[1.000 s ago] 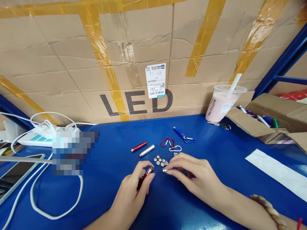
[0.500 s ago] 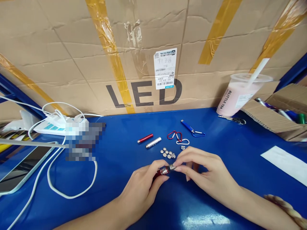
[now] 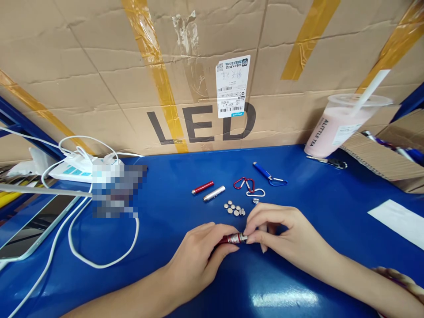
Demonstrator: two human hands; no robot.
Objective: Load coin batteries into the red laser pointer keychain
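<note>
My left hand [image 3: 200, 249] is closed around a small red mini flashlight [image 3: 233, 238], its silver, threaded-looking end pointing right. My right hand [image 3: 286, 227] pinches a small silver button cell [image 3: 244, 238] at that end, its face mostly covered by the fingertips. Just beyond the hands lies a loose group of several button cells [image 3: 236, 213]. Farther back are a second red mini flashlight [image 3: 202, 187] and a silver mini flashlight [image 3: 213, 194]. Red and silver carabiners [image 3: 244, 183] lie to their right, near a blue mini flashlight [image 3: 261, 170] with a blue clip.
A large cardboard box [image 3: 115, 88] walls off the back of the blue table [image 3: 159, 190]. At left are a power strip [image 3: 71, 170], white cables and a phone [image 3: 36, 225]. A pink drink cup [image 3: 334, 128], an open carton [image 3: 367, 154] and white paper [image 3: 399, 223] are at right.
The silver stack at the flashlight's end shows less now, and my right fingertips sit close against the opening. The view has shifted slightly; both hands appear a little lower and farther right.
</note>
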